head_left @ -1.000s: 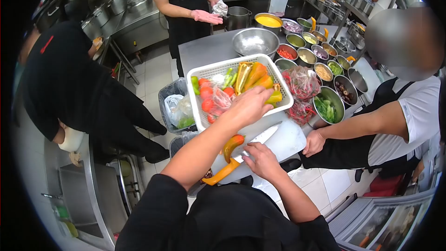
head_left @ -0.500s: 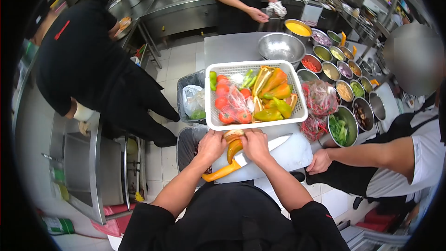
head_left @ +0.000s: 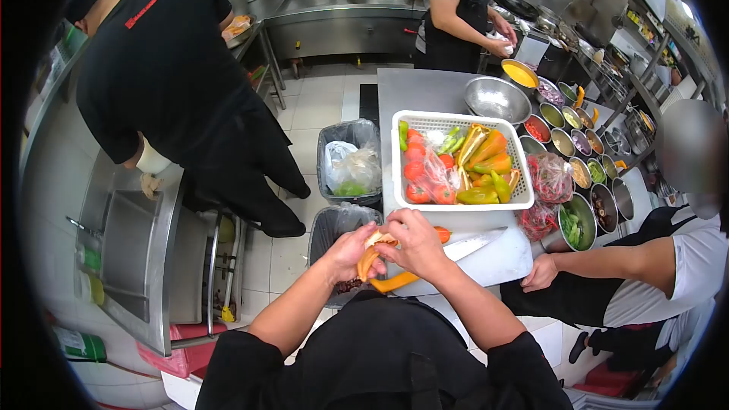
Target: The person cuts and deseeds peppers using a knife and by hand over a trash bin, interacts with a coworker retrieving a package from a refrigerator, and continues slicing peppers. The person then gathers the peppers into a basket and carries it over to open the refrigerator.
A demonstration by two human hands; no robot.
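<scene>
A piece of orange bell pepper [head_left: 367,262] with its pale inside showing sits in my left hand [head_left: 348,253], whose fingers curl around it. My right hand [head_left: 414,243] is closed at the pepper's inner side, its fingertips partly hidden. Both hands are above the left edge of the white cutting board [head_left: 497,264]. Lying on the board is a knife [head_left: 474,244] with a yellow handle, partly behind my right hand. Another orange pepper piece [head_left: 443,234] shows just beyond that hand.
A white basket [head_left: 463,205] of peppers and bagged tomatoes stands behind the board. Lined bins [head_left: 323,220] are at the left. Bagged red vegetables [head_left: 550,178], a steel bowl [head_left: 497,100] and several ingredient containers are at the right. Three co-workers stand around, one person's hand [head_left: 539,273] near the board.
My hands have lifted the pepper from the board and moved it left, toward the bin. More of the knife now shows. The view has shifted, and the far co-worker's hands have come together.
</scene>
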